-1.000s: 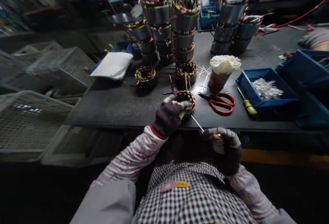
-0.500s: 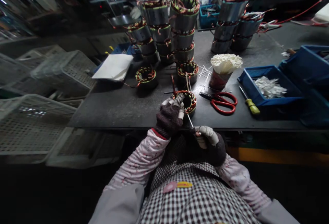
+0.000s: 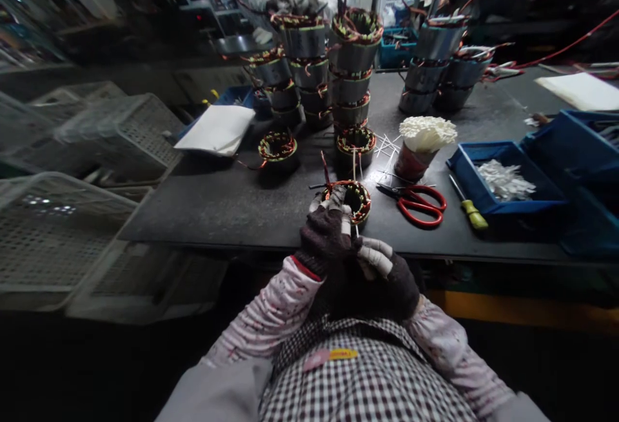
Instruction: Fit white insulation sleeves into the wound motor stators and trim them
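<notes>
The wound stator (image 3: 355, 197) sits at the near edge of the black bench (image 3: 217, 206), just in front of you; your left hand (image 3: 327, 231) grips its near rim, gloved fingers curled over the windings; your right hand (image 3: 387, 273) is bunched close beneath, touching the left, though what it pinches I cannot tell; red scissors (image 3: 418, 201) lie just right of the stator, then a yellow-handled screwdriver (image 3: 468, 206) and a blue tray (image 3: 503, 180); stacked stators (image 3: 348, 67) stand behind.

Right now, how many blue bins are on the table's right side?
2: one blue bin holding white pieces beside the screwdriver, another blue bin behind it at the right edge. More may be hidden.
</notes>
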A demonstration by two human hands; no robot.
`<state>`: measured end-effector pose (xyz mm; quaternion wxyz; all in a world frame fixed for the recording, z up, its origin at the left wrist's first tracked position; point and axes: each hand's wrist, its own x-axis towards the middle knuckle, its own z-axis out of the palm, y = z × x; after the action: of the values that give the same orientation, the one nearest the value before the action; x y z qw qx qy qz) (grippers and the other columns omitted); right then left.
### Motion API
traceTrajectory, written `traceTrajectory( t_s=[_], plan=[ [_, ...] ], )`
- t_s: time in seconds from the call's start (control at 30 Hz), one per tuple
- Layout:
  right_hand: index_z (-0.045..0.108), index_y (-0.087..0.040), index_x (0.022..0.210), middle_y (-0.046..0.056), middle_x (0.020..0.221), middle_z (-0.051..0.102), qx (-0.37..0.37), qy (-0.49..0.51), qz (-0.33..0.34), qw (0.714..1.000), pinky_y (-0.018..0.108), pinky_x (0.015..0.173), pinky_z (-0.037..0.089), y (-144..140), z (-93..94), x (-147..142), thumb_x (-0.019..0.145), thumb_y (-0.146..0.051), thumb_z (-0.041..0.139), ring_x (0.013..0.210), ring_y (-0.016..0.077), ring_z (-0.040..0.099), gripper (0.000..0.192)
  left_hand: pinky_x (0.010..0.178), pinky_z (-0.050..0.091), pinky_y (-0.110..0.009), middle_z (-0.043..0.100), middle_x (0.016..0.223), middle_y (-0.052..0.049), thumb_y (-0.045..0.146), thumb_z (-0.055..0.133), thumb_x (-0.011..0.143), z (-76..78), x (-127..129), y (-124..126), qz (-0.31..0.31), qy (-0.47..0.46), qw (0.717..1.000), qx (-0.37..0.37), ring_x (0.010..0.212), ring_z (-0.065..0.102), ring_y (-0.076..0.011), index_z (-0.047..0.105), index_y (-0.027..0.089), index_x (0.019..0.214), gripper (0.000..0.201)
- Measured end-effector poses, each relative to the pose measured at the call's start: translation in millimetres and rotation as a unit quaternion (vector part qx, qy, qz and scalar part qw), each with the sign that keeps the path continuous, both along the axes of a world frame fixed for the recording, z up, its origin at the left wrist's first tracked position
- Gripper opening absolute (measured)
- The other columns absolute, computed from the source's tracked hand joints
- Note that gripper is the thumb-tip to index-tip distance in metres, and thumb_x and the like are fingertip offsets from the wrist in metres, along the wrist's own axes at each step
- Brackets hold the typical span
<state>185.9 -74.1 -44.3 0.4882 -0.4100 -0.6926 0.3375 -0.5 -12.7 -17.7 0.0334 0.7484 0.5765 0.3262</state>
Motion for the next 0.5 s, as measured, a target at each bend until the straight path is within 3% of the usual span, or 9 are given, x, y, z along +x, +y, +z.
traceTrajectory(
  t_s=[0.17,0.27,0.33,0.4,0.5],
  plan=[
    [0.077,-0.034,0.135,0.009,0.135,0.079,0.098,-0.010,0.046,0.994,0.046,0.098,0.071,10.4,15.9,-1.7,0.097,-0.013,0.066,0.118,0.0278,0.080,0.045,0.119,0.055,-0.057,0.081,0.122,-0.014,0.020,0.054,0.103,-1.7,-4.0,0.1,-0.013,-0.021,1.000,0.014,0.128,0.073,-0.0305,0.074,0.018,0.116,0.024],
    [0.077,-0.035,0.136,0.007,0.142,0.076,0.067,-0.038,0.108,0.991,0.049,0.107,0.067,15.6,25.2,1.6,0.094,-0.019,0.073,0.127,0.0292,0.077,0.045,0.123,0.049,-0.063,0.080,0.123,-0.016,0.020,0.054,0.103,-5.9,-2.4,0.8,-0.014,0.004,1.000,0.011,0.131,0.071,-0.0341,0.074,0.016,0.119,0.026],
    [0.082,-0.037,0.127,0.004,0.138,0.078,0.008,-0.035,0.104,0.994,0.050,0.112,0.064,20.5,23.4,1.0,0.094,-0.023,0.076,0.128,0.0291,0.076,0.037,0.123,0.047,-0.065,0.080,0.119,-0.018,0.020,0.055,0.102,-7.9,0.4,2.9,-0.005,0.016,1.000,-0.001,0.129,0.072,-0.0364,0.073,0.014,0.120,0.026],
    [0.085,-0.034,0.119,0.004,0.126,0.083,-0.061,-0.002,0.057,0.997,0.048,0.104,0.068,26.9,16.8,-3.9,0.097,-0.027,0.073,0.118,0.0279,0.080,0.026,0.120,0.049,-0.063,0.080,0.117,-0.019,0.020,0.056,0.102,-8.0,2.5,5.2,0.002,0.017,1.000,-0.012,0.124,0.074,-0.0371,0.074,0.013,0.117,0.024],
    [0.085,-0.023,0.111,0.006,0.099,0.086,-0.114,0.059,-0.025,0.991,0.033,0.071,0.071,35.4,8.3,-15.2,0.099,-0.037,0.071,0.081,0.0222,0.084,0.023,0.117,0.053,-0.061,0.080,0.123,-0.019,0.019,0.056,0.102,-5.2,1.8,6.3,-0.002,0.006,1.000,-0.012,0.122,0.075,-0.0363,0.074,0.013,0.117,0.024]
  ],
)
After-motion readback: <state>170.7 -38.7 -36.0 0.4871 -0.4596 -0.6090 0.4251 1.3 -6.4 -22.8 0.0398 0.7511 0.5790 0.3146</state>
